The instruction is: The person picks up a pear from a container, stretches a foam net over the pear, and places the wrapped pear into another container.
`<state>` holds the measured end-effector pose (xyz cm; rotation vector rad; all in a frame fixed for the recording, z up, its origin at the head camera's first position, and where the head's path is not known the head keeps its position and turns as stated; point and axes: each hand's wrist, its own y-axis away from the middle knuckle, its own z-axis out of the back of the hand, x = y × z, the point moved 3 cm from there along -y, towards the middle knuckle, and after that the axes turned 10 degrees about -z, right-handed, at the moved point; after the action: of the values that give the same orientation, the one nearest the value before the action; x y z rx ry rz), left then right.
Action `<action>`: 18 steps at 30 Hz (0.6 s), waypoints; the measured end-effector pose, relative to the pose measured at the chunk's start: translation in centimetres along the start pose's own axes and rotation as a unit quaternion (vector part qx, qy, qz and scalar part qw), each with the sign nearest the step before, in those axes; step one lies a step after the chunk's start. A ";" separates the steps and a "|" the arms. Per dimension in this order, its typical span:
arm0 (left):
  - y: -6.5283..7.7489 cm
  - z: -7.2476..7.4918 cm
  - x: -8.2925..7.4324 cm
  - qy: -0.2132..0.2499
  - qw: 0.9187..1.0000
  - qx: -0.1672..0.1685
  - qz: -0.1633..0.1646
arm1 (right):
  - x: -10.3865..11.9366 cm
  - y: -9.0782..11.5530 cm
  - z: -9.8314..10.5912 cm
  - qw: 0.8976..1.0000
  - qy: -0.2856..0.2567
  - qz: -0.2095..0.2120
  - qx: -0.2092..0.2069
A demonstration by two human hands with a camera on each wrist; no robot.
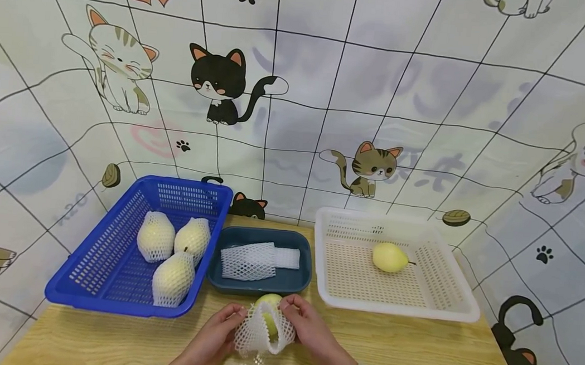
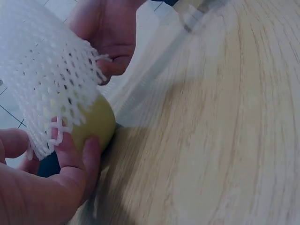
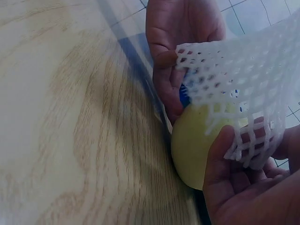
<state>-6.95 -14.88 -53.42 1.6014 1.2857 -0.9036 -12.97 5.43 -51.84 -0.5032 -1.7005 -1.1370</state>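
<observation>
Near the front of the table, a white foam net sleeve (image 1: 247, 336) is partly over a yellow-green pear (image 1: 268, 300). My left hand (image 1: 219, 330) pinches one side of the sleeve's rim, while my right hand (image 1: 313, 330) pinches the other side, holding the mouth spread. In the left wrist view, fingers of the left hand (image 2: 61, 183) also touch the pear (image 2: 102, 123), whose bare part rests low by the table. From the right wrist view, the net (image 3: 243, 75) hangs over the pear's upper side, and the right hand (image 3: 243, 187) grips its edge.
A blue basket (image 1: 118, 310) on the left holds several pears in foam nets. Behind the hands, a dark teal tray (image 1: 261, 288) contains white foam sleeves (image 1: 249, 261). On the right, a white basket (image 1: 395, 310) holds one bare pear (image 1: 389, 257). A cat-patterned wall covering (image 1: 303, 94) stands behind.
</observation>
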 end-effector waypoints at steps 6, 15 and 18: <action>-0.2 -0.2 0.1 -0.001 1.000 -0.014 0.000 | 0.2 -0.2 0.2 1.000 -0.001 0.027 -0.006; -0.5 -0.5 0.1 -0.014 1.000 -0.020 -0.001 | 0.2 -0.9 0.6 0.995 0.030 0.082 -0.044; -0.5 -0.7 0.1 -0.009 1.000 -0.021 -0.005 | 0.2 -1.2 0.6 0.994 0.029 0.087 -0.054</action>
<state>-7.37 -14.10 -53.32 1.5519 1.2941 -0.8902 -14.27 5.29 -52.27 -0.6656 -1.5193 -1.1087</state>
